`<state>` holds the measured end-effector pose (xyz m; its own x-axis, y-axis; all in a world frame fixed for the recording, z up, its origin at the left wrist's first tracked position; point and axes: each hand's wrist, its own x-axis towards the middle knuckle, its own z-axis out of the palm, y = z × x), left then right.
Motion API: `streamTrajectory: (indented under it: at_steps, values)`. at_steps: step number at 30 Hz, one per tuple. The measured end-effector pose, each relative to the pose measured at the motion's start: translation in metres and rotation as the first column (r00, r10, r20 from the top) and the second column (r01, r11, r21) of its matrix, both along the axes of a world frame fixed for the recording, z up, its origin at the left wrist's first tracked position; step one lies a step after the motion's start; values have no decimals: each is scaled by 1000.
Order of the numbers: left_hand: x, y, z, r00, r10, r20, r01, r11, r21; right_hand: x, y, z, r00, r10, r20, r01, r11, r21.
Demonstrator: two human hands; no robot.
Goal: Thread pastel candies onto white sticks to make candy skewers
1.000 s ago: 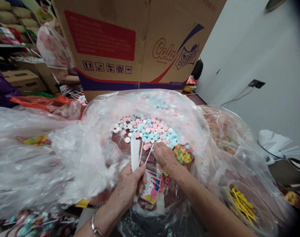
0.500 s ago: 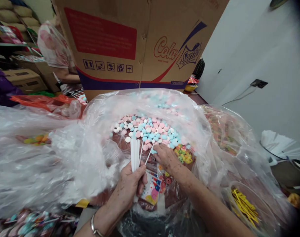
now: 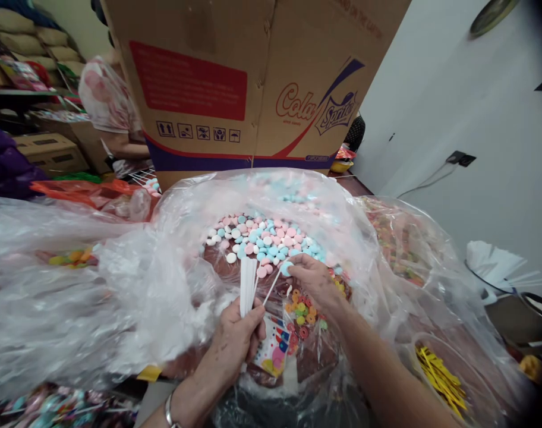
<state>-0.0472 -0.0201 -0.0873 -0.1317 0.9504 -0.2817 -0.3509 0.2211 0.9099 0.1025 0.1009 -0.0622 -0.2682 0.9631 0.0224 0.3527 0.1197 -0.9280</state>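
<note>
My left hand (image 3: 235,339) grips a bundle of white sticks (image 3: 246,284) that points up, along with a small colourful printed packet (image 3: 271,351). One stick juts out to the right. My right hand (image 3: 313,280) pinches a pale blue round candy (image 3: 286,268) at the tip of that stick. Both hands hover over a large clear plastic bag (image 3: 186,238) with a heap of pink, blue and white candies (image 3: 266,238). A smaller pile of colourful ring candies (image 3: 301,310) lies just under my right hand.
A big cardboard box (image 3: 253,83) stands behind the bag. More clear bags lie to the left (image 3: 43,285) and right (image 3: 400,238). Yellow strips (image 3: 438,374) sit in a container at lower right. Another person (image 3: 108,107) works at the back left. White wall at right.
My right hand has lifted a blue candy off the heap and drawn it back to the tip of the jutting stick. The left hand has barely moved.
</note>
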Motion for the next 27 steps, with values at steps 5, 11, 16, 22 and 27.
streamTrajectory:
  at_steps: [5, 11, 16, 22, 27]
  values:
    - [2, 0, 2, 997, -65, -48, 66, 998, 12, 5, -7, 20, 851, -146, -504, -57, 929, -365]
    - [3, 0, 0, 995, -50, -84, 51, 999, 9, 3, -9, 23, 825, -159, -543, -74, 921, -383]
    - [2, 1, -6, 992, -22, -126, 25, 999, 23, 3, -10, 23, 832, -144, -536, -71, 930, -361]
    - [2, 2, -8, 990, -10, -142, 15, 999, 36, 1, -13, 24, 839, -110, -533, -93, 936, -341]
    - [3, 1, -9, 990, 22, -142, -16, 999, 39, 2, -16, 15, 883, -36, -468, -84, 969, -232]
